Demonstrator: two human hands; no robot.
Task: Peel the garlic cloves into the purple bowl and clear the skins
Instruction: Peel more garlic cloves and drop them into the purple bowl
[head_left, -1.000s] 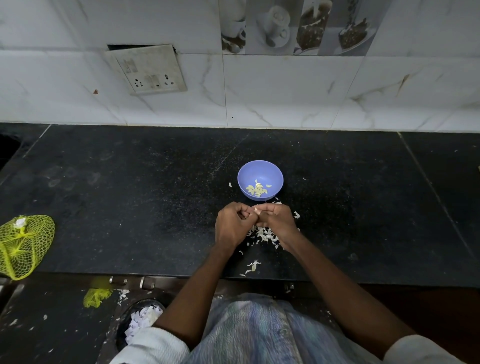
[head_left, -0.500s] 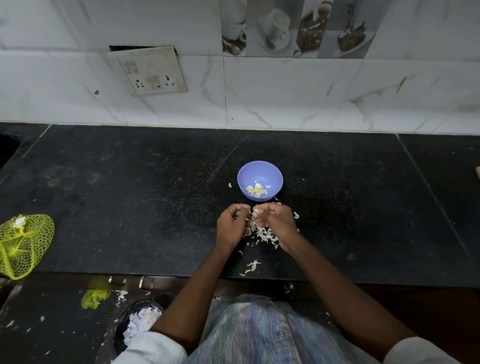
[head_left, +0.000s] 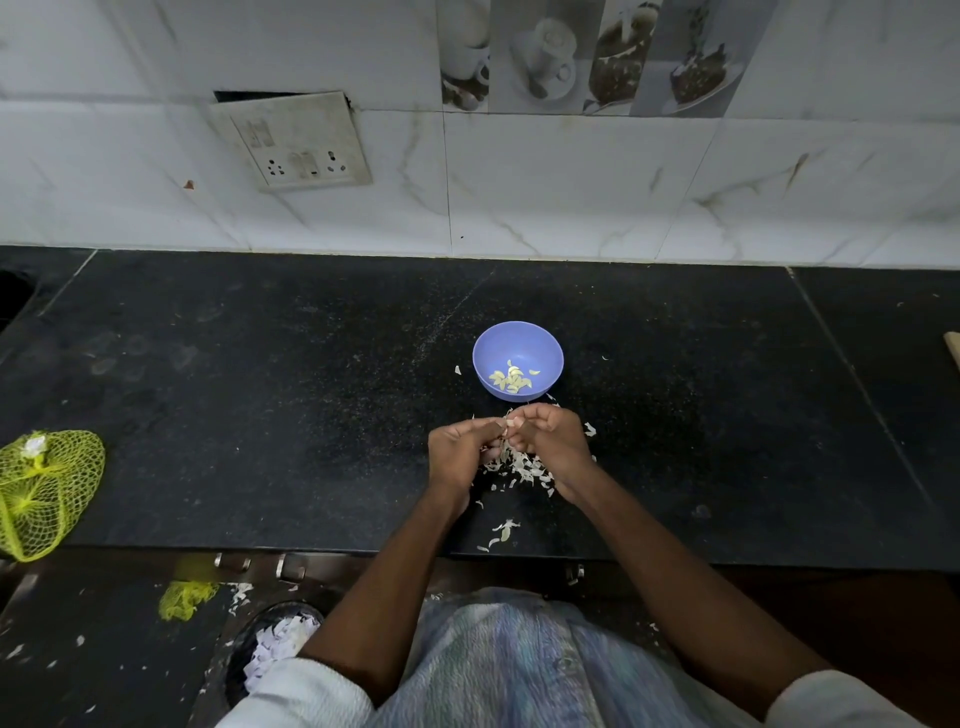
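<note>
While a person is standing at a dark worktop (head_left: 260, 415), the head camera is looking down over a pale striped shirt front and two bare forearms reaching forward. Just beyond the near edge, a few loose skins (head_left: 501, 532) are lying where they dropped. Further in, the left hand (head_left: 460, 457) and the right hand (head_left: 550, 441) are meeting fingertip to fingertip, both curled, pinching a garlic clove (head_left: 510, 422) between them; only a pale sliver of it is showing. They are probably working it just above the worktop so that peelings fall straight down. A pile of white skins (head_left: 519, 467) is gathering directly beneath and between the hands, with more scattered to the right.

Just beyond the fingertips, the purple bowl (head_left: 545, 345) is sitting upright, likely near enough for each finished clove to be dropped in. Several peeled cloves (head_left: 511, 379) are lying in its bottom. The skins are not yet cleared, so the task looks partway done.

Far to the left, near the worktop's front edge, a yellow-green mesh bag (head_left: 47, 488) is lying slack. At the back, a white marbled tile wall is carrying a switch and socket plate (head_left: 296, 140).
</note>
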